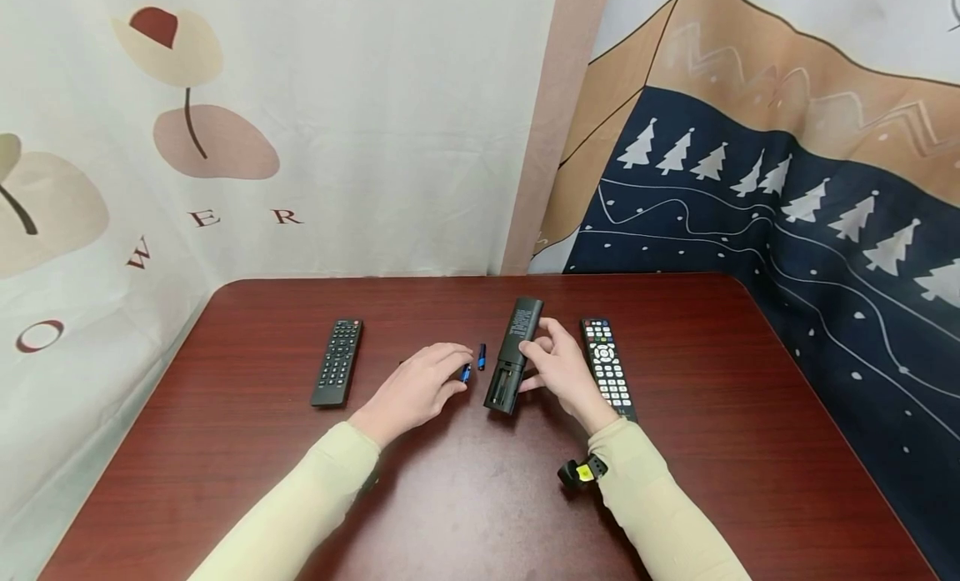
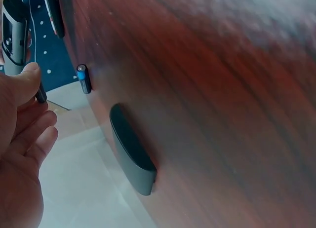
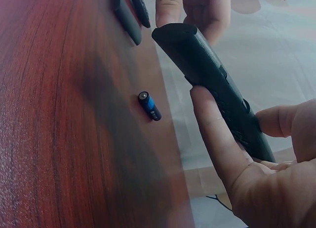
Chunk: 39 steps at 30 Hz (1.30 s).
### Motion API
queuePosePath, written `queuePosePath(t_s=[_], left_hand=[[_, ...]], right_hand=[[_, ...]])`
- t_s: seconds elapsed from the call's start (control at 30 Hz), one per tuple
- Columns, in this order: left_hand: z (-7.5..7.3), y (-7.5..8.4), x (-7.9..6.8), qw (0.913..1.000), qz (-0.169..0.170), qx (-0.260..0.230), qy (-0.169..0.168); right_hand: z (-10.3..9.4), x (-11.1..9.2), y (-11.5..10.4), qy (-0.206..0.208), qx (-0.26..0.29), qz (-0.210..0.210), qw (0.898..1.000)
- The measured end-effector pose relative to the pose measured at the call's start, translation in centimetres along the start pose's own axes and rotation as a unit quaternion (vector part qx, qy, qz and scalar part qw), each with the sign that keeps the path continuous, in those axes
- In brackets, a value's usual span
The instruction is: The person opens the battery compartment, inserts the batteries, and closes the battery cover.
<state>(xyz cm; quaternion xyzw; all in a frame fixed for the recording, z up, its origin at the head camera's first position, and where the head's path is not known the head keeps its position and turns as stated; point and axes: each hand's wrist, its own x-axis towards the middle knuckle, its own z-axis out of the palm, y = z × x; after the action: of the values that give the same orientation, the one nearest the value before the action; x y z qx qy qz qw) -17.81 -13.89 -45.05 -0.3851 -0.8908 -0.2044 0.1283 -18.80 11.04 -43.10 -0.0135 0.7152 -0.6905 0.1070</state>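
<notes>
My right hand grips a black remote control tilted with its back up and its battery compartment uncovered. Thumb and fingers hold it along its sides in the right wrist view. Just left of it, my left hand pinches a blue and black battery between thumb and fingertips; most of that battery is hidden by the fingers in the left wrist view. Between the hands, a second battery of the same look lies on the table. A dark curved piece rests on the tabletop in the left wrist view.
The brown table carries another black remote to the left. A remote with white buttons lies right of the hands, partly behind the right wrist. Printed curtains hang along the table's far edge.
</notes>
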Motion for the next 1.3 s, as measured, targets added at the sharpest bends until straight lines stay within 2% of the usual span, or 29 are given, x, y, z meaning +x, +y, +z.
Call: queuePosePath(t_s=[0.43,0.83,1.1,1.3], left_hand=[[0.1,1.0,0.3,0.9996,0.020,-0.009,0.017],[0.1,2.2,0.6,0.9994,0.016,-0.030,0.009],[0.0,2.6,0.8,0.9990,0.026,-0.037,0.005],[0.0,3.0,0.9,0.9983,0.042,-0.036,0.016]], right_hand=[[0.1,0.0,-0.1,0.003,0.002,-0.005,1.000],[0.1,0.1,0.1,0.007,-0.005,-0.005,1.000],[0.1,0.1,-0.3,0.003,0.002,-0.009,1.000],[0.0,0.2,-0.3,0.001,0.005,-0.003,1.000]])
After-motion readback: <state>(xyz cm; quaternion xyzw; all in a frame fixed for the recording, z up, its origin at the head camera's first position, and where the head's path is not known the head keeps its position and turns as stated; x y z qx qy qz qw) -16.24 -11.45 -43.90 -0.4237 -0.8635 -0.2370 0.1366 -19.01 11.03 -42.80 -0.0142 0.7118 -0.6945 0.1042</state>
